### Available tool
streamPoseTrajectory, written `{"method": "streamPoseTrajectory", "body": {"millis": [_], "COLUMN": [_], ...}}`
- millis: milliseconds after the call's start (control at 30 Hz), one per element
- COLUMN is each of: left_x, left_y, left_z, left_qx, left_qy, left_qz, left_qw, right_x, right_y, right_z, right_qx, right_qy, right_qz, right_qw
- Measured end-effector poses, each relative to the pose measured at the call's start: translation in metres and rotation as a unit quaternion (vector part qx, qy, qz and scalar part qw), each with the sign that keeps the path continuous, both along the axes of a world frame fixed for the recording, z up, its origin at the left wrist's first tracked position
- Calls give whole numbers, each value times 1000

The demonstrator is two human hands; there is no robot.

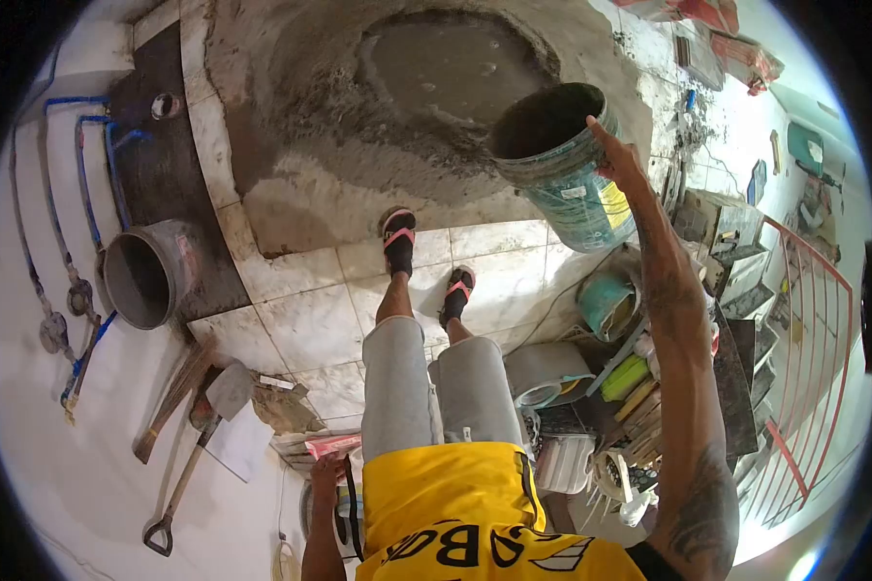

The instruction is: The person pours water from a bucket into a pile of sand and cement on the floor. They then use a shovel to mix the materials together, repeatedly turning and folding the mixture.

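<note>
My right hand (618, 160) grips the rim of a large green-grey bucket (562, 198), with the thumb or a finger over the edge. The bucket's mouth leans toward a wet grey mortar mix (455, 73) on the floor; its inside is dark, and I cannot make out any contents. The mix forms a ring of grey material around a watery pool. Low at my left side hangs my left hand (328, 471), close to a red-and-white bag or package (333, 445). Its fingers are too dark and small to read.
To the left stand a grey bucket (145, 276) and a shovel (203, 426) against the white wall, near blue pipes (87, 184). Behind on the right are a teal bucket (607, 302), stacked wood and clutter. A red railing (814, 358) borders stairs at far right.
</note>
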State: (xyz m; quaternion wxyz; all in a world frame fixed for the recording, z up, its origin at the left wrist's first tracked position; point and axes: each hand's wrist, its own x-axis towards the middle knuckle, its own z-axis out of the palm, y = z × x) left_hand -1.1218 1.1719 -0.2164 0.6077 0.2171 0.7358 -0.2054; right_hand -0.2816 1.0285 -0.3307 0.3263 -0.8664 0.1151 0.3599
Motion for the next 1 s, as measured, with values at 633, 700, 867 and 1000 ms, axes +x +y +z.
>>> {"method": "streamPoseTrajectory", "body": {"millis": [633,700,867,1000], "left_x": [3,7,31,34], "left_y": [-9,-8,3,14], "left_z": [3,3,-2,-12], "left_qx": [-14,-16,-16,-12], "left_qy": [-2,7,-12,-52], "left_qz": [14,-8,-7,28], "left_qw": [1000,1000,1000,998], "right_x": [29,27,29,-24], "right_y": [28,7,-79,-96], "right_z": [32,41,36,59], "right_qx": [-38,18,64,159], "right_qy": [-58,-103,20,22], "right_qz": [174,250,-68,-238], "right_qw": [982,963,995,958]}}
